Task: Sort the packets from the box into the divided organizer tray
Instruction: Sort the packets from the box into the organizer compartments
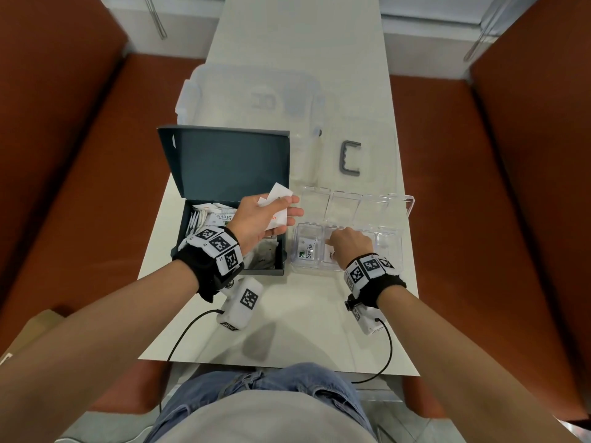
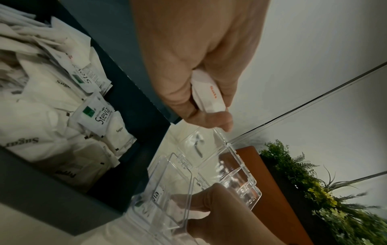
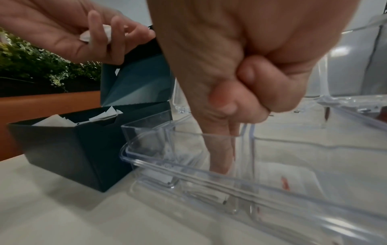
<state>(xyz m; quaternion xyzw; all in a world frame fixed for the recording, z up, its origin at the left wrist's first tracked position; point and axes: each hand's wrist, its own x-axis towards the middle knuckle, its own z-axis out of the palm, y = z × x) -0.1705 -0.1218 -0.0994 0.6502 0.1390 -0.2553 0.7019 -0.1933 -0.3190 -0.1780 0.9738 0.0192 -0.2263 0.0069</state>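
An open dark blue box (image 1: 179,238) holds several white sugar and Stevia packets (image 1: 211,215) (image 2: 52,116). My left hand (image 1: 287,212) hovers over the box's right edge and grips a few white packets (image 1: 278,195) (image 2: 209,92), one with red print. To the right stands the clear divided organizer tray (image 1: 388,247), lid open behind it. A Stevia packet (image 1: 308,251) lies in its front left compartment, a white packet (image 1: 329,255) in the middle one. My right hand (image 1: 348,244) (image 3: 220,167) points a straight finger down into the tray, other fingers curled, holding nothing I can see.
A large clear lidded container (image 1: 249,97) sits at the back of the white table (image 1: 287,314), with a grey handle (image 1: 350,158) to its right. Brown benches (image 1: 64,155) flank the table. Green plants (image 2: 314,190) stand beyond the bench.
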